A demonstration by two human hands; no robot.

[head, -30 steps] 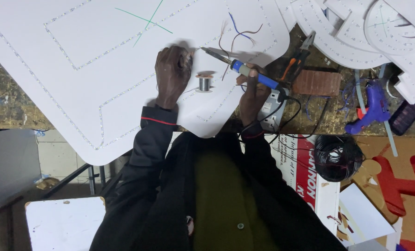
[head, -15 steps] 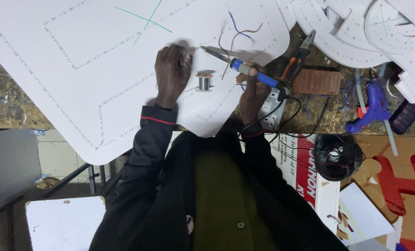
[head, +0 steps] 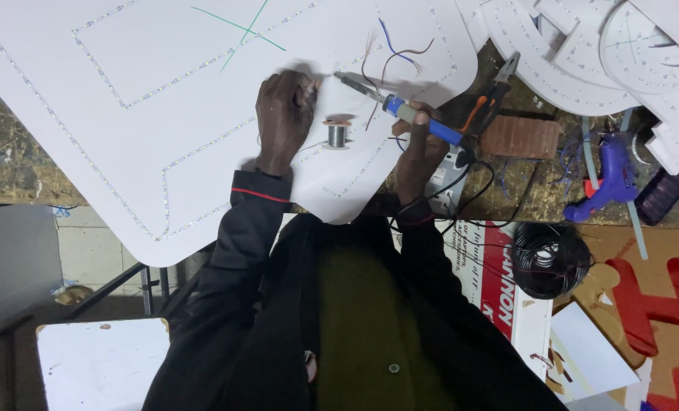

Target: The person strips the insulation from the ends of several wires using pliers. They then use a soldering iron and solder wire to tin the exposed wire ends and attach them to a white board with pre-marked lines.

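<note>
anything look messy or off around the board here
Loose wire ends stick up off the white board near the soldering iron in the right hand. A black cable trails tangled over the bench edge.

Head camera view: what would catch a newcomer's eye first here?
The big white board traced with glittering dotted lines fills the upper left, and the left hand presses on it. Beside it, the right hand holds a blue-handled soldering iron, tip pointing toward the left fingers, with a small solder spool between the hands. A blue glue gun lies on the right.
</note>
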